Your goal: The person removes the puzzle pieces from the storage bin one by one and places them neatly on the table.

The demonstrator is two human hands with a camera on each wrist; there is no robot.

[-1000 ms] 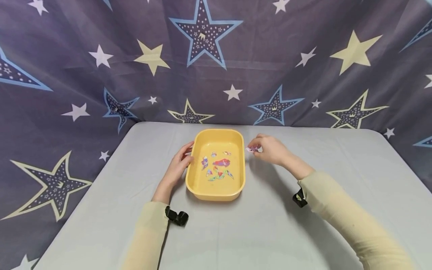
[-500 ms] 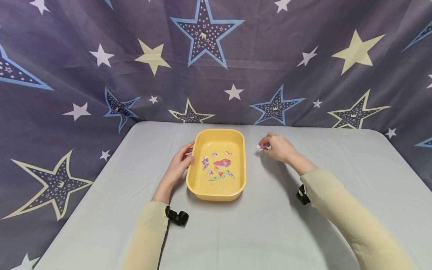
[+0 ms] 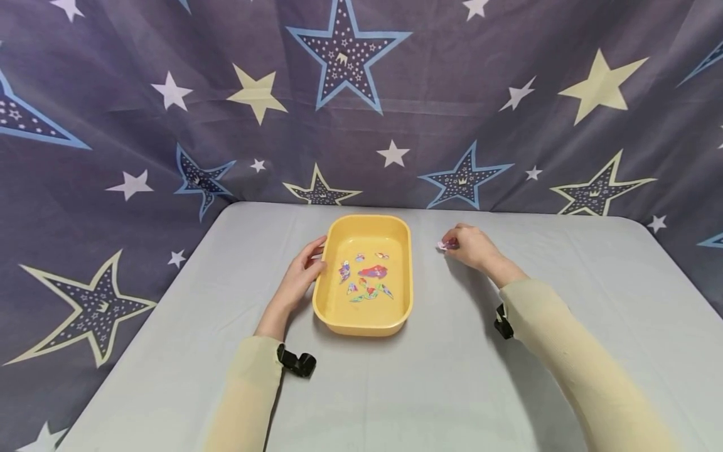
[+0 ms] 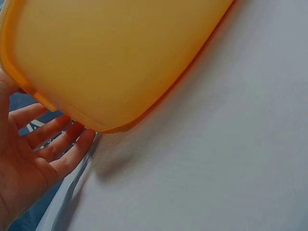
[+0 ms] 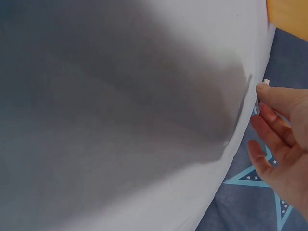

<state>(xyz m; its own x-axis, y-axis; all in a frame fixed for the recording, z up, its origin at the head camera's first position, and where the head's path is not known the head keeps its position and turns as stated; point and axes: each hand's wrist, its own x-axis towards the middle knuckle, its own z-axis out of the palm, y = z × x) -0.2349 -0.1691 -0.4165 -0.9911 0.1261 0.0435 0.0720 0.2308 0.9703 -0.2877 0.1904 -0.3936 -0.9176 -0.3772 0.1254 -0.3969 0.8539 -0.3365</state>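
A yellow plastic tub [image 3: 363, 320] stands at the middle of the table. On its floor lie several small colourful flat cut-out pieces, among them a larger red-purple piece [image 3: 373, 271]. My left hand [image 3: 294, 279] rests against the tub's left side; the left wrist view shows its fingers [image 4: 60, 139] spread, fairly straight, touching the outer wall. My right hand [image 3: 473, 247] is to the right of the tub, apart from it, above the table. Between thumb and fingertips it pinches a small purple-and-white flat piece [image 3: 445, 245], seen nearly edge-on in the right wrist view and mostly hidden by fingers.
The table [image 3: 361, 402] has a light grey-white cloth cover. Behind it and to the left hangs a dark curtain [image 3: 254, 37] printed with stars. Black bands with small cameras [image 3: 302, 364] sit at both wrists. The right arm casts a shadow on the cloth.
My right hand has moved to the right, away from the tub, with the small purple-and-white piece still pinched. My left hand and the tub stay in place.
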